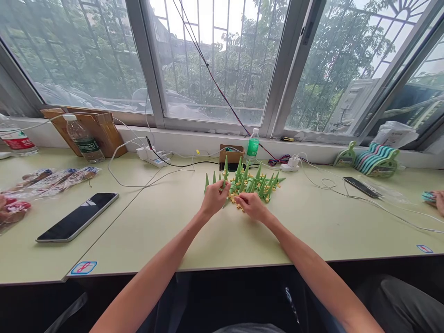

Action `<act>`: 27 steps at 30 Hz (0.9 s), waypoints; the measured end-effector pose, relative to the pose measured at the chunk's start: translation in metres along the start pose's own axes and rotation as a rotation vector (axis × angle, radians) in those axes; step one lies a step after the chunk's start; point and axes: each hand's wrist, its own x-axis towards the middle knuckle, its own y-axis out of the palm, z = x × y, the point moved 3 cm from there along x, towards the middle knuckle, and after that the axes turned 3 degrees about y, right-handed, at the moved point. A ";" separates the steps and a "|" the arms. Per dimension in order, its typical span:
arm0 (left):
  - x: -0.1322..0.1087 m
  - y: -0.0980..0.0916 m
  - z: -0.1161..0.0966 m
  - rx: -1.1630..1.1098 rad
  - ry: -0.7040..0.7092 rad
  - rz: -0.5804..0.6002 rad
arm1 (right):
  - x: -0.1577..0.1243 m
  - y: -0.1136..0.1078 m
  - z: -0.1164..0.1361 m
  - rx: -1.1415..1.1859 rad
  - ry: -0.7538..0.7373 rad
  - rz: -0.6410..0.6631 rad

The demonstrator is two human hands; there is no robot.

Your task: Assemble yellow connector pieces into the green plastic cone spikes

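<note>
In the middle of the table is a cluster of green cone-shaped pieces (258, 173) with pointed tips, several of them standing upright. Small yellow pieces (239, 206) lie among them and at their near edge. My left hand (215, 199) is at the cluster's left side, fingers pinched around the lower part of a green cone with a yellow base. My right hand (252, 206) is closed at the near edge, its fingertips beside the yellow pieces. Whatever its fingers pinch is too small to make out.
Behind the cluster are a small cardboard box (231, 155) and a green-labelled bottle (253, 143). White cables and a power strip (154, 157) run along the wall. Phones lie left (79, 217) and right (362, 187). Other people's hands (440, 201) show at both edges.
</note>
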 end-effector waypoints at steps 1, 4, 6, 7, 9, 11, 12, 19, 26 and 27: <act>0.002 -0.005 0.001 -0.004 -0.018 -0.049 | 0.000 0.000 0.000 -0.012 -0.002 -0.011; 0.007 -0.019 0.005 0.019 -0.090 -0.190 | 0.000 -0.001 0.001 -0.028 -0.014 -0.024; 0.009 -0.026 0.008 0.060 -0.110 -0.254 | 0.000 0.000 0.001 -0.026 -0.017 -0.017; 0.010 -0.028 0.010 0.068 -0.115 -0.274 | 0.000 0.000 0.001 -0.023 -0.015 -0.013; 0.010 -0.029 0.014 0.102 -0.125 -0.286 | -0.001 0.000 0.001 -0.022 -0.013 -0.009; 0.010 -0.027 0.018 0.151 -0.134 -0.260 | -0.001 0.000 0.001 -0.028 -0.015 -0.011; 0.010 -0.025 0.019 0.177 -0.139 -0.237 | -0.001 0.000 0.001 -0.033 -0.017 -0.012; 0.008 -0.015 0.025 0.224 -0.166 -0.117 | 0.000 0.001 0.000 -0.031 -0.019 -0.004; 0.007 -0.013 0.025 0.010 -0.262 -0.064 | 0.000 0.001 0.000 -0.053 -0.026 -0.007; 0.006 -0.013 0.024 -0.023 -0.279 -0.060 | 0.000 0.001 0.000 -0.053 -0.026 -0.008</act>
